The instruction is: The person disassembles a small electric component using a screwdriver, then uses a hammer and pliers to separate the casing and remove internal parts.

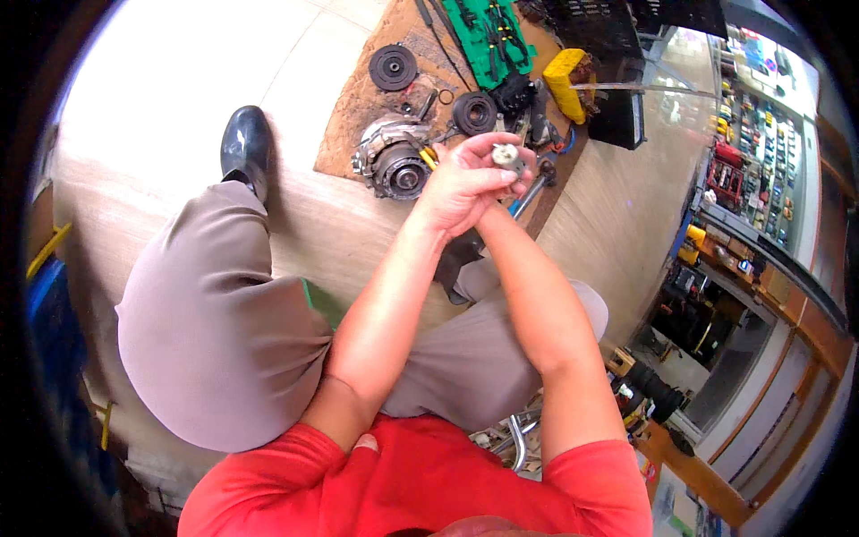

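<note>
My left hand is closed, with thumb and fingers round a small pale metal part that has a rounded, stubby shape. My right forearm crosses up behind the left wrist. The right hand is mostly covered by the left, so its fingers cannot be made out. Just beyond the hands, left of them, sits a partly opened metal machine unit with a round hub. A black grooved pulley lies farther off, and a second pulley rests close above my left hand.
Under the parts lies a stained cardboard sheet. A green tool tray with pliers, a yellow block-like object and a long-handled tool surround the hands. My knee is on the left; crowded shelves stand far right.
</note>
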A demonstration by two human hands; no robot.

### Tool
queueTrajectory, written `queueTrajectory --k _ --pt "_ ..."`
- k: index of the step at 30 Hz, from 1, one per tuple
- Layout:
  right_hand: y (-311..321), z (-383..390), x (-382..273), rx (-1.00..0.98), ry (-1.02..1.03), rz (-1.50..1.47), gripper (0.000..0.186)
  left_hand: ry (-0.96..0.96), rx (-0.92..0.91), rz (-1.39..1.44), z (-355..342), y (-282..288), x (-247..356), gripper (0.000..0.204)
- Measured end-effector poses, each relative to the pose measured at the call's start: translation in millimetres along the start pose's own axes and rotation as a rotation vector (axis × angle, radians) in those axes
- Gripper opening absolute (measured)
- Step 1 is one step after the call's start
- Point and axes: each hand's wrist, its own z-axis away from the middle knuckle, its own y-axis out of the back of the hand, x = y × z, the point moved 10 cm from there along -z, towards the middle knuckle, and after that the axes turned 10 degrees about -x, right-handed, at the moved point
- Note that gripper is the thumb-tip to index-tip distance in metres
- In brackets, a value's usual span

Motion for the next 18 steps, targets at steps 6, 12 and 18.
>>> queueTrajectory --k 6,12,18 --pt "-0.6 -5.4 -4.0 0.011 0.017 -0.037 0.055 -0.040 0.152 -0.070 4.8 24.6 10.0 0.040" --pt "10.6 15.6 3.4 0.087 0.092 -0.086 0.052 -0.062 0.156 -0.026 4.2 29.9 6.3 0.041" --pt "70.6 67.7 6.9 -0.035 -0.080 -0.175 0.043 -0.093 0.102 -0.048 3.8 20.6 1.5 0.042"
